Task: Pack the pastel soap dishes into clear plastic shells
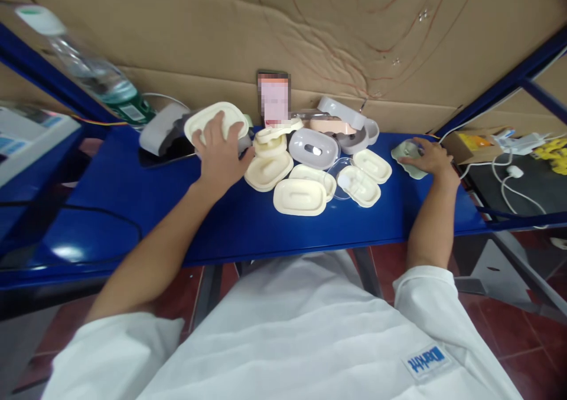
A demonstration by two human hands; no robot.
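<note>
On the left, my left hand point(221, 152) is over a cream oval lid-like piece point(228, 111), its fingers lying across the top face. The piece looks raised at its far side, beside a grey curved plastic part point(163, 129). To the right, my right hand point(432, 159) grips a pale green, scalloped-edged piece point(414, 167) on the blue table; the fingers hide part of it. Between my hands lie several cream oval pieces point(300, 197), one grey oval tray point(312, 148) and a clear plastic piece point(339, 175).
A phone-like screen point(273, 97) leans against the cardboard wall point(199, 45). Behind the pile are more grey parts point(343, 112) and a peach one point(334, 126). A water bottle point(95, 75) stands far left. Rightward are a cardboard box point(478, 147) and white cables point(514, 171).
</note>
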